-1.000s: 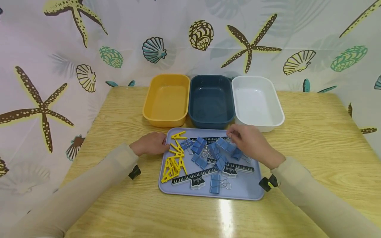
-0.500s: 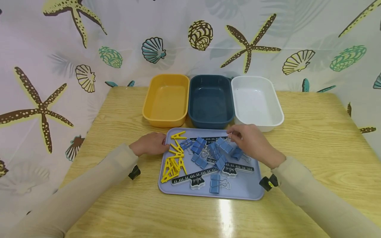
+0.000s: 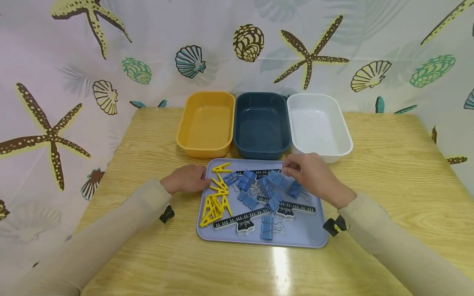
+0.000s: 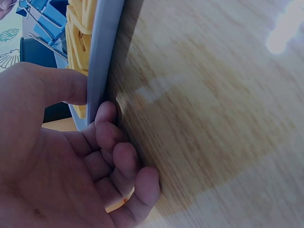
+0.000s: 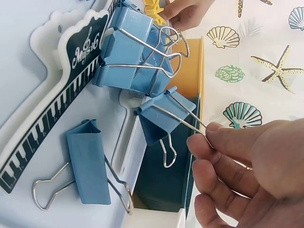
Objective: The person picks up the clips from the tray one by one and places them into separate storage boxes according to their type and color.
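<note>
My left hand (image 3: 187, 178) grips the left edge of the lavender tray (image 3: 303, 236). In the left wrist view its thumb lies against the rim, with the other fingers curled on the outer side. Over the tray's far right part, my right hand (image 3: 312, 176) pinches one wire handle of a blue binder clip (image 5: 164, 114) between thumb and forefinger. The clip hangs tilted above the tray. Several more blue binder clips (image 3: 267, 228) lie in a heap beside it. Yellow clothespins (image 3: 214, 209) are piled along the tray's left side, and long piano-keyboard clips (image 3: 237, 220) lie among the rest.
Behind the tray, three bins stand side by side: yellow (image 3: 207, 150), dark blue (image 3: 263, 154) and white (image 3: 349, 144). A curtain (image 3: 222, 24) with shells and starfish hangs behind the wooden table (image 3: 389, 164).
The binder clip in my right hand has tilted a little. Both hands stay in nearly the same places, and the left still holds the tray edge.
</note>
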Motion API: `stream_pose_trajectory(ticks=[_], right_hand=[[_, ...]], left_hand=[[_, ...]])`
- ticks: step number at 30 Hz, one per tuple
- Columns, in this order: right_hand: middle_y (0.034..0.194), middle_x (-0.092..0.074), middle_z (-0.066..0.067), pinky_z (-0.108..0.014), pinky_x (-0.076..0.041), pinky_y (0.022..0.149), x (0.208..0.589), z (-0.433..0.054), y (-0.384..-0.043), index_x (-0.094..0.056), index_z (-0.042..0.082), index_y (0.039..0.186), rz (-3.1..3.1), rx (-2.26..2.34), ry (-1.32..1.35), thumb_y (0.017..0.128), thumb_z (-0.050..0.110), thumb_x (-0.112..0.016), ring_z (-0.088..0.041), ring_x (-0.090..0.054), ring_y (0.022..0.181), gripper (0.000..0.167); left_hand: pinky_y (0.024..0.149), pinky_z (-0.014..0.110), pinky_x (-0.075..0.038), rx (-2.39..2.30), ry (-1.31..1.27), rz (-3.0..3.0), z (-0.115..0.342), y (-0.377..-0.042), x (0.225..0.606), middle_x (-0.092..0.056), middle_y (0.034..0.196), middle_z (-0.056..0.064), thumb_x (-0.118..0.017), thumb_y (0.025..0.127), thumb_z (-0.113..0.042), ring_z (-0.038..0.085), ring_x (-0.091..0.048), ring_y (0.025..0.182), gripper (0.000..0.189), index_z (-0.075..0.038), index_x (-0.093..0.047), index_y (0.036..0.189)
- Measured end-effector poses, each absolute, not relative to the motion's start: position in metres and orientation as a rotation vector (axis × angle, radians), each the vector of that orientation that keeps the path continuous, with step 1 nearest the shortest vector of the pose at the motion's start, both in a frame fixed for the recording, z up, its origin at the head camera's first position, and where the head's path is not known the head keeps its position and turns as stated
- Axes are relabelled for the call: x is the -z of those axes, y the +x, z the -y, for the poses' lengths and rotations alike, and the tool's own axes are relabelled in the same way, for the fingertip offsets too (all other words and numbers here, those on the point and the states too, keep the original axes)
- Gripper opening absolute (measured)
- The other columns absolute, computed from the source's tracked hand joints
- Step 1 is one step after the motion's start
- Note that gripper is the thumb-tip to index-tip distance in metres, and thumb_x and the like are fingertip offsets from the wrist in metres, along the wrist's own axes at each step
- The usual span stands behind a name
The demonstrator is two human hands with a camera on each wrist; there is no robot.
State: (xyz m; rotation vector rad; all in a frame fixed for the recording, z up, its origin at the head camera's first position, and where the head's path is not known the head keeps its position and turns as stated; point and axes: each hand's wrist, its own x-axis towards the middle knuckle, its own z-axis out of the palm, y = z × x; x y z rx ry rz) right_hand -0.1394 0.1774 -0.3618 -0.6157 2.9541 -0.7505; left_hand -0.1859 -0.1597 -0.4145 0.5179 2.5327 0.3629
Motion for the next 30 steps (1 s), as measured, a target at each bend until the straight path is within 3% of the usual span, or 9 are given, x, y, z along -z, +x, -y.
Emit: stream_pose_trajectory(ticks=[30], right_hand=[[0.083,-0.071,-0.002,-0.030,-0.051,0.070,0.3547,-0.1746,-0.1460,-0.073,0.009,0.093,-2.992,0.707,-0.697,0.087,0.013,-0.071,-0.014,-0.060,0.073,0.007]], left_hand=[[0.056,0.027,-0.034,-0.340,0.534,-2.538,0.1589,-0.1851,0.4107,-0.043,0.065,-0.001,-0.052,0.092,-0.031,0.015,-0.046,0.061,0.026,-0.014,-0.047,0.072]])
